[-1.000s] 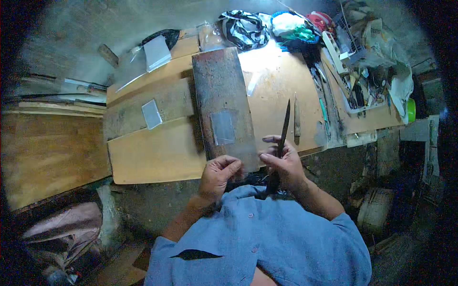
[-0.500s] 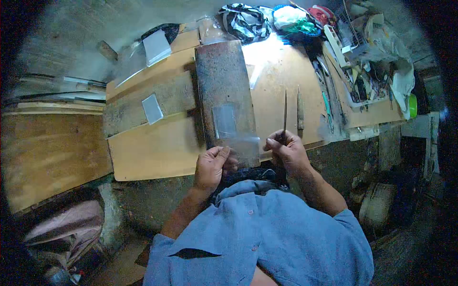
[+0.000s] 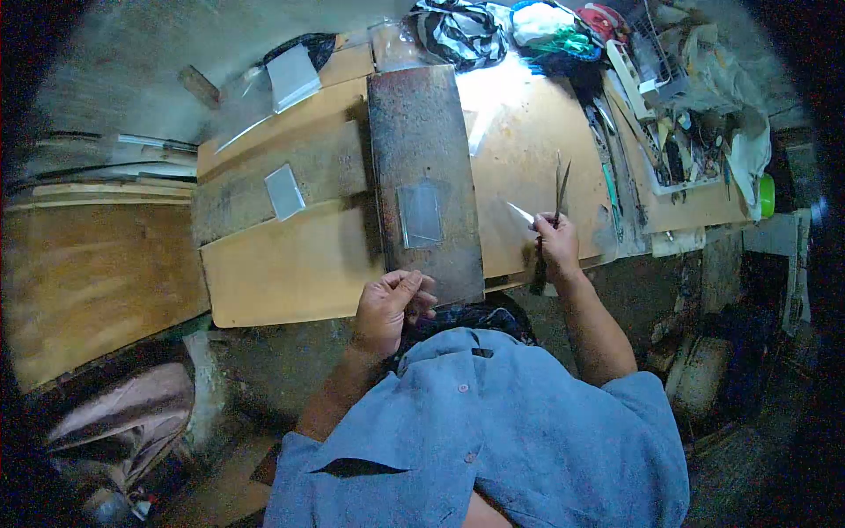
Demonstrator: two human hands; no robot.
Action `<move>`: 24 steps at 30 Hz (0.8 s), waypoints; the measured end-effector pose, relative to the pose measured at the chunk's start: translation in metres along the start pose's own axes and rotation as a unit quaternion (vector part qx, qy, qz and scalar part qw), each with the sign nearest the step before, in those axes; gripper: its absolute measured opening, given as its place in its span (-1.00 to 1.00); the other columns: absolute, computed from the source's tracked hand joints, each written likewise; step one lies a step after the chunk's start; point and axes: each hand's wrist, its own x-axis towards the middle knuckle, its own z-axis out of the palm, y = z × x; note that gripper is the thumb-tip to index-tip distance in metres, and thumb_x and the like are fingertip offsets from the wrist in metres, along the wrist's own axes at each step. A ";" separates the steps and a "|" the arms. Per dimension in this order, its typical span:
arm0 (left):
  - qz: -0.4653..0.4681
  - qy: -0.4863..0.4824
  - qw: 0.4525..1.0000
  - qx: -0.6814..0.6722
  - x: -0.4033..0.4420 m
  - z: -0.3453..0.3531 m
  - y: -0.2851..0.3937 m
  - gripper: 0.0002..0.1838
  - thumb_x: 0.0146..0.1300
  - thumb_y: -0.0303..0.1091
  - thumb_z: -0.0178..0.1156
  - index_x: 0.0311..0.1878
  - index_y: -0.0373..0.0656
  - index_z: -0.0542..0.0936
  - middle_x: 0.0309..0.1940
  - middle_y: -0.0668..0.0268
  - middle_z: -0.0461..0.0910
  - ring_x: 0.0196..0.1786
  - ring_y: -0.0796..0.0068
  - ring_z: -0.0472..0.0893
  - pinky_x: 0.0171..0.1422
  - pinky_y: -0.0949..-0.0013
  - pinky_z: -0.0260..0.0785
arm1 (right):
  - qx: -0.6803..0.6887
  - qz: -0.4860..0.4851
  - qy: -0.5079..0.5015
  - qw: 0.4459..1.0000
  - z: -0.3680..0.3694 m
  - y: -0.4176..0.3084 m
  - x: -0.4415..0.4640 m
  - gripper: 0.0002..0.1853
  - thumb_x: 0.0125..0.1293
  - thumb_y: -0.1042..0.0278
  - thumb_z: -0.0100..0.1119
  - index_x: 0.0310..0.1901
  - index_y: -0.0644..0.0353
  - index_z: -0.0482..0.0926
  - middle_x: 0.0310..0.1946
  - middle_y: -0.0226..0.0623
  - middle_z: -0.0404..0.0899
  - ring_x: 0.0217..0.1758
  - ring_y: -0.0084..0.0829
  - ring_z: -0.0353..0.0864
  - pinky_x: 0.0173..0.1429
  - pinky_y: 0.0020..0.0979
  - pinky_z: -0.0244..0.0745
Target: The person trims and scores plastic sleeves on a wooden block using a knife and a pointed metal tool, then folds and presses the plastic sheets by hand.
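Observation:
My right hand is closed round a dark, narrow pointed blade that points away from me. From the same fingers a bright, clear sliver sticks out to the left. My left hand is curled at the near end of a dark worn board, thumb against the forefinger; whatever it may hold is hidden. A clear rectangular sheet lies flat on that board, just beyond my left hand. Behind the blade, a thin tool lies on the table, partly hidden by it.
The tan tabletop carries a second worn board with a small clear plate on it. A stack of clear sheets lies at the far left. On the right stands a white tray of tools; bags line the back.
My right hand has moved right and away from my left hand, carrying the blade. The clear strip that spanned the space between my hands is no longer there; a sliver shows in my right fingers.

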 end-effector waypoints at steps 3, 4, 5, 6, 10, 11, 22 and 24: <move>-0.013 -0.010 1.000 -0.017 0.001 -0.003 -0.004 -0.79 0.32 -0.25 0.13 -0.23 -0.22 0.57 -0.47 0.27 0.62 -0.50 0.51 0.59 -0.43 0.50 0.45 | 0.020 0.056 -0.007 0.998 -0.001 -0.015 -0.013 -0.68 0.21 0.23 0.22 -0.13 0.31 0.51 -0.41 -0.30 0.60 -0.37 -0.43 0.59 -0.27 -0.40 0.49; -0.005 -0.010 1.000 -0.025 0.001 -0.004 -0.005 -0.82 0.31 -0.29 0.14 -0.22 -0.22 0.57 -0.46 0.26 0.62 -0.49 0.50 0.60 -0.43 0.50 0.45 | 0.020 0.057 -0.006 0.998 -0.001 -0.008 -0.012 -0.68 0.21 0.23 0.22 -0.13 0.31 0.51 -0.41 -0.30 0.60 -0.37 -0.43 0.59 -0.27 -0.40 0.49; -0.006 -0.010 1.000 -0.025 0.001 -0.003 -0.005 -0.82 0.31 -0.29 0.14 -0.22 -0.22 0.57 -0.46 0.26 0.62 -0.49 0.50 0.60 -0.43 0.50 0.45 | -0.011 0.025 0.027 0.999 -0.001 0.004 -0.008 -0.64 0.18 0.21 0.25 -0.11 0.31 0.50 -0.38 -0.29 0.61 -0.34 -0.42 0.59 -0.22 -0.38 0.48; 0.009 0.000 1.000 -0.019 -0.001 -0.001 -0.005 -0.84 0.29 -0.32 0.16 -0.22 -0.22 0.58 -0.44 0.25 0.63 -0.45 0.50 0.61 -0.39 0.51 0.45 | -0.043 -0.008 0.061 0.997 -0.001 0.010 -0.007 -0.60 0.16 0.18 0.28 -0.10 0.31 0.49 -0.35 -0.27 0.61 -0.32 -0.40 0.59 -0.17 -0.36 0.47; 0.119 0.015 0.992 0.029 -0.002 0.004 -0.009 -0.89 0.28 -0.45 0.15 -0.18 -0.24 0.60 -0.41 0.34 0.64 -0.34 0.61 0.61 -0.31 0.56 0.40 | -0.070 -0.041 0.088 0.993 -0.005 -0.041 -0.035 -0.52 0.13 0.13 0.31 -0.05 0.30 0.46 -0.32 -0.25 0.60 -0.28 -0.36 0.57 -0.14 -0.33 0.46; 0.120 0.015 0.992 0.029 -0.004 0.005 -0.010 -0.89 0.28 -0.45 0.15 -0.18 -0.24 0.60 -0.41 0.34 0.64 -0.34 0.61 0.61 -0.31 0.56 0.40 | -0.066 -0.071 0.087 0.992 -0.005 -0.042 -0.039 -0.55 0.16 0.14 0.28 -0.04 0.28 0.46 -0.32 -0.25 0.60 -0.29 -0.39 0.57 -0.18 -0.37 0.46; 0.390 0.015 0.886 0.251 -0.009 0.020 0.004 -0.84 0.10 -0.66 0.25 -0.27 -0.21 0.66 0.01 0.12 0.54 0.11 0.30 0.52 0.17 0.36 0.36 | 0.335 0.215 -0.368 0.840 0.004 -0.155 -0.113 -0.66 0.22 0.35 0.24 0.01 0.22 0.43 -0.28 -0.26 0.60 -0.30 -0.54 0.55 -0.32 -0.55 0.43; 0.403 0.019 0.882 0.243 -0.005 0.017 -0.002 -0.81 0.10 -0.67 0.24 -0.23 -0.21 0.66 0.02 0.13 0.54 0.13 0.28 0.51 0.18 0.34 0.36 | 0.223 0.111 -0.359 0.899 0.007 -0.162 -0.117 -0.58 0.13 0.51 0.29 0.04 0.21 0.40 -0.31 -0.27 0.60 -0.30 -0.53 0.57 -0.26 -0.54 0.46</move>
